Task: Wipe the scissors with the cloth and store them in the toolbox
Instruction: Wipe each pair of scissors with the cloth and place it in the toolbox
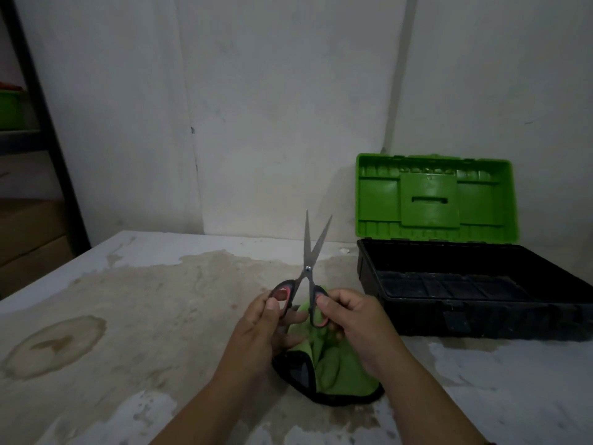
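Observation:
The scissors [308, 255] point upward with their steel blades slightly spread; the handles are black with red inner rims. My left hand [269, 326] grips the left handle loop, and my right hand [352, 319] pinches the right one. A green cloth [335, 370] with a black edge lies crumpled on the table beneath both hands, partly hidden by them. The toolbox [475, 313] stands open to the right, a black base with a green lid [436, 200] leaning back against the wall.
The worn, stained table [128, 316] runs to a white wall at the back. A dark shelf post [48, 130] and a green bin [11, 109] stand at the far left, with cardboard boxes [29, 239] below.

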A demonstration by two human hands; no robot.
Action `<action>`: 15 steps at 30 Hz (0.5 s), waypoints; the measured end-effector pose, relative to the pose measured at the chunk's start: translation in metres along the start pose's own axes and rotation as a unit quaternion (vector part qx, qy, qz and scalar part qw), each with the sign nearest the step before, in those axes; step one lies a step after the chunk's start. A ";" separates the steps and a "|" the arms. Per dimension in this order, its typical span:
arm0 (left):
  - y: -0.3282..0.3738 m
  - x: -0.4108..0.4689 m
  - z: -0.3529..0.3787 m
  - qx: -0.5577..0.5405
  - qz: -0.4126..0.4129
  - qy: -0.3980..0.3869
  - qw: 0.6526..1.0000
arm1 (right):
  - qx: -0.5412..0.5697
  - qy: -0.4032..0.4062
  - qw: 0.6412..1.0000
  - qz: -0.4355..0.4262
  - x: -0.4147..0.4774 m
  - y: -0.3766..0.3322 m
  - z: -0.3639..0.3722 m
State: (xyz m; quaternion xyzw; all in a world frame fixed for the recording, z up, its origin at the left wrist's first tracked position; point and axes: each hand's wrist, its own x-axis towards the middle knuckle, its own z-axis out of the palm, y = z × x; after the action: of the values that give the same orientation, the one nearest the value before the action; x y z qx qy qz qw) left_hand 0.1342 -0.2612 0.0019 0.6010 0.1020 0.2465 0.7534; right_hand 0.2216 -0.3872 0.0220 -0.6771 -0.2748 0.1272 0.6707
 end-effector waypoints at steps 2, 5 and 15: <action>-0.003 0.004 -0.002 0.035 0.000 0.016 0.999 | -0.014 0.007 1.000 0.006 0.000 0.000 0.000; -0.008 0.006 -0.003 0.051 -0.011 0.023 0.998 | -0.021 0.003 1.000 0.010 0.000 0.003 0.001; -0.010 -0.001 0.003 0.103 -0.053 -0.011 0.993 | -0.019 0.006 0.999 0.026 -0.002 0.008 0.005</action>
State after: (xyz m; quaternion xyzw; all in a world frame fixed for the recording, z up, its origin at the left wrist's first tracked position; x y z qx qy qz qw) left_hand 0.1374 -0.2661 -0.0064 0.6719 0.1502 0.1877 0.7006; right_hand 0.2187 -0.3840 0.0133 -0.6974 -0.2555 0.1358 0.6556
